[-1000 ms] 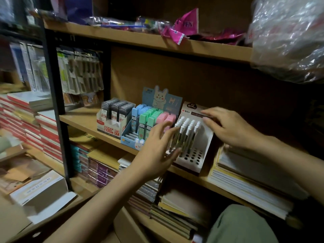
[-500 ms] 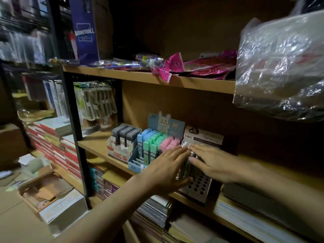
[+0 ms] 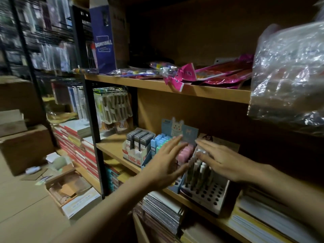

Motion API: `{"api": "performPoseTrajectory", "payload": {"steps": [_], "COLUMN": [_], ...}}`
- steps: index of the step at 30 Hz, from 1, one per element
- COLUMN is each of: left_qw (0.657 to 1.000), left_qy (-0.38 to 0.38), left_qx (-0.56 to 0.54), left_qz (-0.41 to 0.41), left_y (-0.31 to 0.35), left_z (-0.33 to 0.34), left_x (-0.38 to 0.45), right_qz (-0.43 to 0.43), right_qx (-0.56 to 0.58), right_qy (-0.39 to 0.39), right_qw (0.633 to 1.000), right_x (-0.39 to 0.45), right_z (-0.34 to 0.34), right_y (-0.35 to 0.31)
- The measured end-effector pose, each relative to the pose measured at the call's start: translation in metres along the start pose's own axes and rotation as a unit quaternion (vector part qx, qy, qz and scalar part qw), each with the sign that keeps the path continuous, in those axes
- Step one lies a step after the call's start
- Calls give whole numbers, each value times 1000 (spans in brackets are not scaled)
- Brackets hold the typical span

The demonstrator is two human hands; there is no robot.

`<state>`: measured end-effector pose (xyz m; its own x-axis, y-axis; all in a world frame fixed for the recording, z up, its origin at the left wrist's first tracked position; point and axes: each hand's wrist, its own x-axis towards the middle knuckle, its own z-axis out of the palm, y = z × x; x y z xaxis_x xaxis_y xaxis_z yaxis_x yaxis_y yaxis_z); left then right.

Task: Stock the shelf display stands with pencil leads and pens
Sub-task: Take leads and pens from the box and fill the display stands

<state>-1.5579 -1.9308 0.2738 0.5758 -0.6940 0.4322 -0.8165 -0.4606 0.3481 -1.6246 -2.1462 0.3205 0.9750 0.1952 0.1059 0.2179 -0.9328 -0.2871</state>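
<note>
Reaching with flat, empty left hand point(image 3: 164, 162) and right hand point(image 3: 221, 159) over the pens point(image 3: 199, 172).
Pens stand leaning back in the pen stand point(image 3: 210, 195), caps up.

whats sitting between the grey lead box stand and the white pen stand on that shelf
In the head view, the blue bunny display stand with blue, green and pink packs sits between the grey lead box stand and the white pen stand. The left hand partly covers it.

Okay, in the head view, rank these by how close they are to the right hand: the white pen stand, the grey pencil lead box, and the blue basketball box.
From the right hand:
1. White pen stand, directly under it.
2. Grey pencil lead box, further left on the same shelf.
3. Blue basketball box, up on the shelf above, far left.
</note>
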Motion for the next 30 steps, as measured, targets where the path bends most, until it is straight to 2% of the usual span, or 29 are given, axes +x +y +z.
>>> {"api": "performPoseTrajectory", "payload": {"steps": [2, 4, 6, 9, 12, 20, 22, 26, 30], "left_qw": [996, 989, 982, 971, 966, 969, 972, 989, 992], "left_qy": [65, 86, 65, -11, -68, -78, -64, 0, -17], "left_qx": [35, 75, 109, 150, 178, 188, 179, 114, 121], "left_qz": [-49, -95, -139, -188, -177, -139, -136, -93, -27], "left_y": [-29, -62, -96, -137, -161, -193, -193, -183, -164], "left_z": [-17, -34, -45, -50, -46, -27, -25, -23, -18], "left_x": [-2, -4, -4, 0, 9, 18, 15, 9, 8], "right_qz": [-23, -47, -58, -62, -65, -62, -66, -112, -87], "right_qx": [-1, -6, -19, -34, -48, -86, -63, 11, 77], "right_qy": [13, 17, 12, -42, -105, -175, -153, 6, 19], "right_qw": [1000, 999, 998, 997, 991, 979, 984, 994, 993], "right_x": [18, 44, 78, 132, 177, 224, 220, 189, 142], "right_z": [-4, -4, 1, 13, 28, 55, 51, 19, -4], "right_y": [-9, -21, -33, -52, -66, -61, -59, -48, -26]}}
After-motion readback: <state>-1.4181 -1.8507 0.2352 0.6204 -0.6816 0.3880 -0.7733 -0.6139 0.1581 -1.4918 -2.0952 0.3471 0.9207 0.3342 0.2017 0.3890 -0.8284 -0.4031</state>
